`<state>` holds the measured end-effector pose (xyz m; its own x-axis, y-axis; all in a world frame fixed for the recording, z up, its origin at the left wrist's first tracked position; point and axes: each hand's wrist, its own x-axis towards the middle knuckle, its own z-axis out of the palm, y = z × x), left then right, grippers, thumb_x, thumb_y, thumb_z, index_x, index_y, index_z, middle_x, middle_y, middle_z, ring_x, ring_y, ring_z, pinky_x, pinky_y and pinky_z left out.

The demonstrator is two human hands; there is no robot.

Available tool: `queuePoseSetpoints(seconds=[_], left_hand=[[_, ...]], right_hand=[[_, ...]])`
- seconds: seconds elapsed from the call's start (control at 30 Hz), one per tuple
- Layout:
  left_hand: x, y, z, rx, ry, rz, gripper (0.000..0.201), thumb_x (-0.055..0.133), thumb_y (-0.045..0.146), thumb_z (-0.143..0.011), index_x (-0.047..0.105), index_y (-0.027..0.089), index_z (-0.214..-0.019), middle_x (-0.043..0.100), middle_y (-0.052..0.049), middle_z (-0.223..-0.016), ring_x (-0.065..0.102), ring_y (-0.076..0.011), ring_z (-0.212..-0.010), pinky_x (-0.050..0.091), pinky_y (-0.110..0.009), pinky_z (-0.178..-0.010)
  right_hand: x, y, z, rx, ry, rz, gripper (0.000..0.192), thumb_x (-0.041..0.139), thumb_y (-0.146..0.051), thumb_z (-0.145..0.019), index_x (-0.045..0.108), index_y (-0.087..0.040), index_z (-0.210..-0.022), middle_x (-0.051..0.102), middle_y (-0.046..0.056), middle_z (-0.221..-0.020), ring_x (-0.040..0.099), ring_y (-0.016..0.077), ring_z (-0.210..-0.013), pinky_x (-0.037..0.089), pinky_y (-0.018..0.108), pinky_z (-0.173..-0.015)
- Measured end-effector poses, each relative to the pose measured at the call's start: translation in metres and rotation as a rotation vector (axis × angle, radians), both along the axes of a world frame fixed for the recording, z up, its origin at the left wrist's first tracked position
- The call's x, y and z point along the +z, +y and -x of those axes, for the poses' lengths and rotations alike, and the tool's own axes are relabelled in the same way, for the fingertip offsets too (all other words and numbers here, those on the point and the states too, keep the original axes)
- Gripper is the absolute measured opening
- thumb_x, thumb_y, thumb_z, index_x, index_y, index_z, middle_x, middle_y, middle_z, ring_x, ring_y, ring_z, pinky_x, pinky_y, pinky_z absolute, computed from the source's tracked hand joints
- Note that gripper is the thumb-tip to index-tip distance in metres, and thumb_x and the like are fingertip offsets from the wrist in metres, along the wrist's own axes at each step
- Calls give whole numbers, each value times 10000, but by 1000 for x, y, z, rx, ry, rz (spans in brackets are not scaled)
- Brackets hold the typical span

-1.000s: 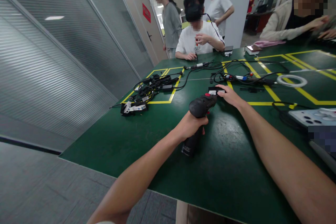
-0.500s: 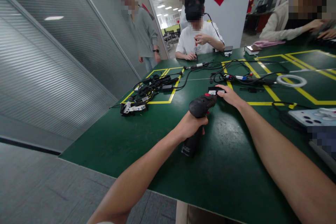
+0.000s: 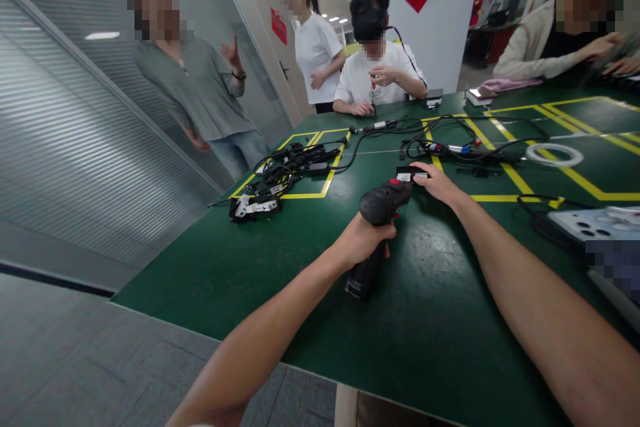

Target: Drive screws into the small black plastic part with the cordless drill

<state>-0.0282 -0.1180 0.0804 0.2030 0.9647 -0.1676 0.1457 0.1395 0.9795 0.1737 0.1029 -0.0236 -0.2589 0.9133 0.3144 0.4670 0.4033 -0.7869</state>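
Stretching out under both my arms is the green table (image 3: pixel 200 267), and I place everything from it. On its middle, my left hand (image 3: pixel 363 240) is wrapped tight around the grip of a black power screwdriver (image 3: pixel 377 227), the handle's butt resting on the table top. Its long axis climbs from that butt away from me, and the nose points toward the table's far side, leaning slightly right. Just beyond the nose lies a small black part with a white label (image 3: pixel 410 175), flat on the table; my right hand (image 3: pixel 437 181) lies over its near right edge, fingers curled to pin it. So the part sits straight ahead of the tool's tip, touching or nearly touching; I cannot tell which. My right hand is nearer it.
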Motion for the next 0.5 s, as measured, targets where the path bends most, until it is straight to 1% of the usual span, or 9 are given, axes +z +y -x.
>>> queuePoseSetpoints(seconds=[0.17, 0.27, 0.5], left_hand=[[0, 0, 0, -6, -13, -14, 190, 600, 147, -693, 552, 145, -877, 531, 31, -774, 537, -67, -424, 448, -229, -424], [0, 0, 0, -4, -11, -19, 201, 603, 141, -690, 555, 146, -885, 536, 28, -799, 530, -59, -425, 454, -232, -425], [0, 0, 1, -11, -9, -14, 205, 602, 148, -697, 554, 151, -896, 530, 33, -767, 536, -69, -429, 447, -233, -427]], right_hand=[[3, -3, 0, 13, 18, -15, 492, 582, -303, -773, 631, -270, -1261, 580, 60, -1214, 575, 261, -1108, 421, 425, -1052], [2, -2, 0, 5, 10, -7, 505, 583, -315, -775, 622, -268, -1276, 573, 64, -1223, 574, 264, -1115, 418, 430, -1057], [-2, 4, -2, 8, -19, 18, 535, 579, -356, -792, 589, -269, -1320, 561, 71, -1261, 571, 271, -1125, 419, 449, -1057]])
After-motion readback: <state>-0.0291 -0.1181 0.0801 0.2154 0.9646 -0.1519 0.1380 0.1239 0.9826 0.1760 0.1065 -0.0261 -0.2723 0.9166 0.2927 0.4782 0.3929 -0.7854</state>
